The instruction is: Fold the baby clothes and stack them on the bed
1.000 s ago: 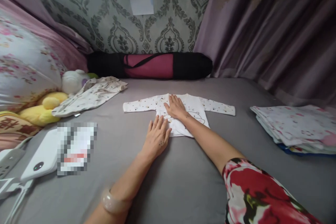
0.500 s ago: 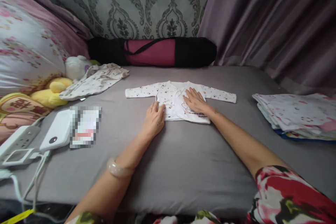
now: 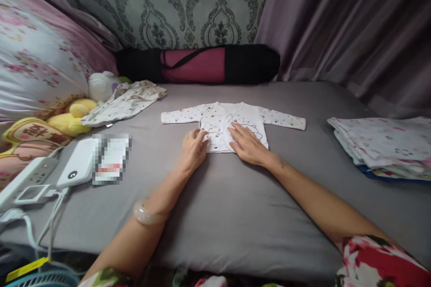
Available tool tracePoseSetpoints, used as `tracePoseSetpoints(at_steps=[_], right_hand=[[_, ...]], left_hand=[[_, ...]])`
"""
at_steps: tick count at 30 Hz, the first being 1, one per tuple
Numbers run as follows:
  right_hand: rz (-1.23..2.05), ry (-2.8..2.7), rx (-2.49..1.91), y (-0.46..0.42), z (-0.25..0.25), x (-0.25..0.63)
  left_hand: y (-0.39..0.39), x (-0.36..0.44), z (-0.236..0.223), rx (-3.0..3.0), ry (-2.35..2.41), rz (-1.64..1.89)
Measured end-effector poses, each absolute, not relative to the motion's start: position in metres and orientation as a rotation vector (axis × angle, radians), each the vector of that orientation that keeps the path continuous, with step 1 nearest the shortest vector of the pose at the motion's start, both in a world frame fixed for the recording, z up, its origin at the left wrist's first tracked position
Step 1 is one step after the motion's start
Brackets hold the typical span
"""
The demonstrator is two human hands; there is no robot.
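Resting the right grip, palm down, fingers spread wide and holding nothing, on the right half of the small white shirt. At the near left edge of the shirt's body, the left grip, narrow with fingers bent; cannot tell whether pinching any cloth. Laid flat mid-scene on the grey sheet, long axis running left to right, cuff to cuff, with hem near and collar far. Reaching out past both grips: the left sleeve, closer to the left grip, and the right sleeve, closer to the right. Partly covered by the right grip, the line drawing on the front. Well apart on the right, a stack of folded cloths. On the far side, a black-and-maroon bag; to the left, a patterned cloth, yellow plush and white power bank. Near the shirt, only the grips as hindrance.
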State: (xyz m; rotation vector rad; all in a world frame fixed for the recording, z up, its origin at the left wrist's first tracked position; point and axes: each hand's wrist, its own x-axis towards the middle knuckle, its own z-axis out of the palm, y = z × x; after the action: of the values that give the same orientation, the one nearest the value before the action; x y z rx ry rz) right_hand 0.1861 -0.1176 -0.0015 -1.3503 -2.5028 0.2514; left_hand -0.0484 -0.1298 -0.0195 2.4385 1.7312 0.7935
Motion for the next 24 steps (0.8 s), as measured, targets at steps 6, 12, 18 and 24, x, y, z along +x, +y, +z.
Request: tracePoseSetpoints(at_steps=[6,12,18,24], right_hand=[[0.145,-2.492,-1.227,-0.129,0.009,0.175],[0.134,-2.487,-1.41,-0.133,0.007,0.17],[-0.086,-2.521,-1.436,-0.14,0.012,0.166],[-0.225,-2.587,-1.422,-0.142,0.013,0.162]], left_hand=[[-0.137,-0.038,-0.008,2.559,1.491,0.586],[-0.139,-0.037,-0.005,2.579,1.44,0.522],[-0.141,-0.036,0.0,2.586,1.435,0.51],[-0.142,-0.036,0.0,2.606,1.447,0.495]])
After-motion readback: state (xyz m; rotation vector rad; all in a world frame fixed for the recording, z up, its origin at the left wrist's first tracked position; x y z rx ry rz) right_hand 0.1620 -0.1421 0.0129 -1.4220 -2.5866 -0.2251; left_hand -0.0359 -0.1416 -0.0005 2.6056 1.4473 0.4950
